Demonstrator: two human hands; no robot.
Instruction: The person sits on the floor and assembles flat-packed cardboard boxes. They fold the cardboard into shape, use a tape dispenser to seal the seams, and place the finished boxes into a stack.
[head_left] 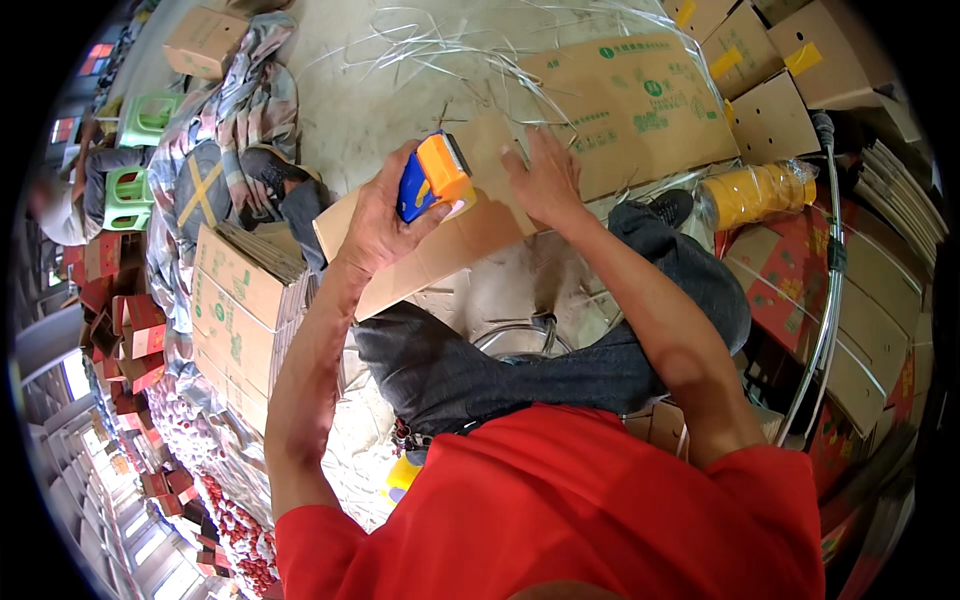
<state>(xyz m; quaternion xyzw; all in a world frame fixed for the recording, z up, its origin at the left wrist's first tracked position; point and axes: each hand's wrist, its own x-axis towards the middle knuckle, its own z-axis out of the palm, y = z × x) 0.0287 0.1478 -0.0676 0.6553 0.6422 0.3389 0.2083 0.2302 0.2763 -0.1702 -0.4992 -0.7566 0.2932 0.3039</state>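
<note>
My left hand [378, 222] is wrapped round a blue and orange tape dispenser [438, 178], held above a brown cardboard piece [425, 262] that lies across in front of my knees. Over the right part of that cardboard, my right hand [548, 182] has its fingers stretched and its thumb apart, holding nothing. Whether its fingertips touch the cardboard I cannot tell. Beyond it to the right extends a cardboard panel [690, 125] with green print.
A strapped stack of flat cartons [235, 300] stands at my left. To the right lie wrapped yellow tape rolls [755, 195] and a bent metal tube [832, 270]. Loose white straps [430, 45] litter the far floor. Another person [75, 190] sits at the far left.
</note>
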